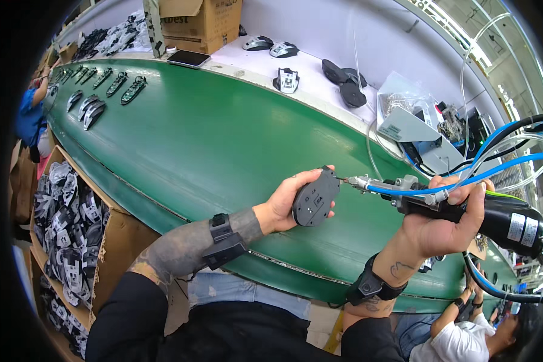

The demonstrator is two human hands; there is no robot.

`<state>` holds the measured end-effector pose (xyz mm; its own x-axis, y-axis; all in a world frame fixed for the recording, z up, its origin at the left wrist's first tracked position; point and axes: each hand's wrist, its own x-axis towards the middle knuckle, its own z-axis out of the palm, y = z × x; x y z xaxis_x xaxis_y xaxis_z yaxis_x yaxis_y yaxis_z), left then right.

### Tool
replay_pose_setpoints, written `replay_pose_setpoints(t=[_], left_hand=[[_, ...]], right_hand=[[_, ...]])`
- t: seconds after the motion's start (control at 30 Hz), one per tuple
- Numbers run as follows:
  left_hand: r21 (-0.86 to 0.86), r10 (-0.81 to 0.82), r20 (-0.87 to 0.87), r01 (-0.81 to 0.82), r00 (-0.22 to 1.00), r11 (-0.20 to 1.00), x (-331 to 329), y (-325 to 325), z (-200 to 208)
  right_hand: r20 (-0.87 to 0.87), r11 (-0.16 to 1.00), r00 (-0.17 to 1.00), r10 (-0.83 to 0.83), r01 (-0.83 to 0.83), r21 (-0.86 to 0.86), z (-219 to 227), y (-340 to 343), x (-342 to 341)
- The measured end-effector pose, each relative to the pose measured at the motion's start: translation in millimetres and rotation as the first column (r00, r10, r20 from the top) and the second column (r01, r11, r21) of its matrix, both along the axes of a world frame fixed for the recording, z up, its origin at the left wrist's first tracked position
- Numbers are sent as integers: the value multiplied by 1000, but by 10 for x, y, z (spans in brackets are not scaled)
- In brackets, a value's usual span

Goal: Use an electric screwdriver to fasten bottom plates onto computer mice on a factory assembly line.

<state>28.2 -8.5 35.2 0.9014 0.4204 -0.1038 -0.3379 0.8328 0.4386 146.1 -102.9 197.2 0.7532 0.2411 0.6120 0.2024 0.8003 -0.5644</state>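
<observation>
My left hand (279, 204) grips a dark computer mouse (312, 204), its flat underside turned toward me above the green belt. Around the handle of a black electric screwdriver (502, 221) my right hand (443, 228) is closed. The driver lies nearly level and points left. Its metal nose (361, 181) ends in a thin bit that reaches the mouse's upper right edge; whether it sits in a screw is too small to tell. Blue and clear hoses (513, 163) run along the tool to the right.
Circuit boards (134, 90) and mouse shells (92, 111) lie on the belt (223, 133) at far left. Along the back ledge are a phone (189, 58), mouse parts (287, 80) and a screw feeder (407, 114). A carton (102, 265) of shells stands left; co-workers (464, 335) sit right and far left.
</observation>
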Motion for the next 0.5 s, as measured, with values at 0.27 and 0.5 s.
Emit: replay_pose_setpoints(t=[0.27,0.5], left_hand=[[-6,-22,21,22,1000,1000,-90,-44,-19],[-34,-87,73,90,994,995,-106,-47,54]], right_hand=[[12,998,998,-61,61,-23,-39,62,-102],[26,1000,1000,-3,3,-22,-21,-34,-97]])
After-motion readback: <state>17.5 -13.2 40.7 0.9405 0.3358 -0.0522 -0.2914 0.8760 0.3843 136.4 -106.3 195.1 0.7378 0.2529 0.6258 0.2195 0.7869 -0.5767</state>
